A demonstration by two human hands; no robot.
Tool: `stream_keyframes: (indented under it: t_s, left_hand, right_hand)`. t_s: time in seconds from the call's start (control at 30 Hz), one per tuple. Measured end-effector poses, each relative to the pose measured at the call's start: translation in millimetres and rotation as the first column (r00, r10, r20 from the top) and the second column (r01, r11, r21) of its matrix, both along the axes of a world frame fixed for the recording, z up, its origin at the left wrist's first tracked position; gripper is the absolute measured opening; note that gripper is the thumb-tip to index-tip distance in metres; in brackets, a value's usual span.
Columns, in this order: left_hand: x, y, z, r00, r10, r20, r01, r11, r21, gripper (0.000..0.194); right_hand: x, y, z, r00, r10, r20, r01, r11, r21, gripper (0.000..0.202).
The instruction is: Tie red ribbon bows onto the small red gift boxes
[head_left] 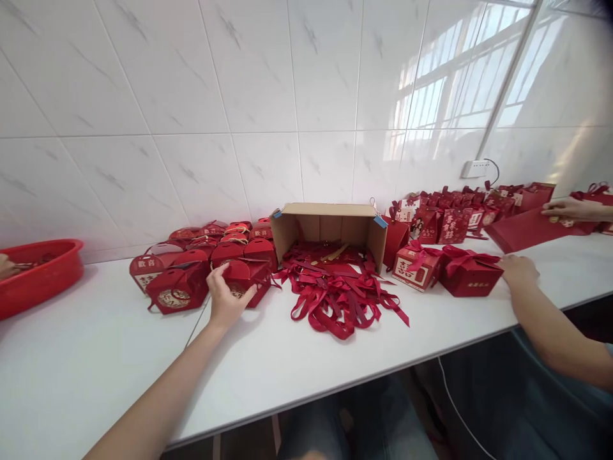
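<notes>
My left hand (225, 295) grips a small red gift box (253, 281) from its left and front, fingers at its upper left edge and thumb across the front. The box stands on the white table at the front of a group of similar boxes. Beside it, another red box with a round gold pattern (175, 298) stands upright. To the right, a heap of dark red ribbons (335, 300) spills from an open cardboard box (330, 209) lying on its side. A blurred skin-coloured patch at the bottom edge seems to be part of my right hand (313, 455); its fingers are hidden.
A red plastic basin (71, 268) is at the far left, with another person's hand (6, 266) in it. At right, a co-worker's hands (521, 271) are near a ribboned red box (472, 276) and a flat red bag (524, 230). Several gift bags (453, 223) line the tiled wall.
</notes>
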State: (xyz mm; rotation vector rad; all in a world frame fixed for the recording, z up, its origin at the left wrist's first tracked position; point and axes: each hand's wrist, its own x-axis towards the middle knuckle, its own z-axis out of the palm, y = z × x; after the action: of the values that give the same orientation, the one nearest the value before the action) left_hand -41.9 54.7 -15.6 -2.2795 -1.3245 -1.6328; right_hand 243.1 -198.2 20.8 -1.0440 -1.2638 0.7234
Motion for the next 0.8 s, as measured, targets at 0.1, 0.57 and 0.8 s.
stream_keyframes:
  t_s: [0.1,0.57,0.8]
  left_hand:
    - [7,-8,0.3,0.96,-0.261,-0.1,0.25,0.962,-0.114,0.07]
    - [14,-42,23.4,0.696,-0.703,-0.148,0.594,0.679,-0.431,0.079]
    - [45,-144,43.1,0.823,-0.518,-0.234,0.488,0.855,-0.176,0.064]
  right_hand:
    - [-75,5,-19.5,0.994,0.023,0.109,-0.018,0.999,-0.048,0.023]
    - [-26,52,-71.0,0.894,-0.278,0.351,0.363,0.909,-0.205,0.021]
    - [-38,4,-22.4,0.988,-0.013,0.156,0.041,0.983,-0.18,0.029]
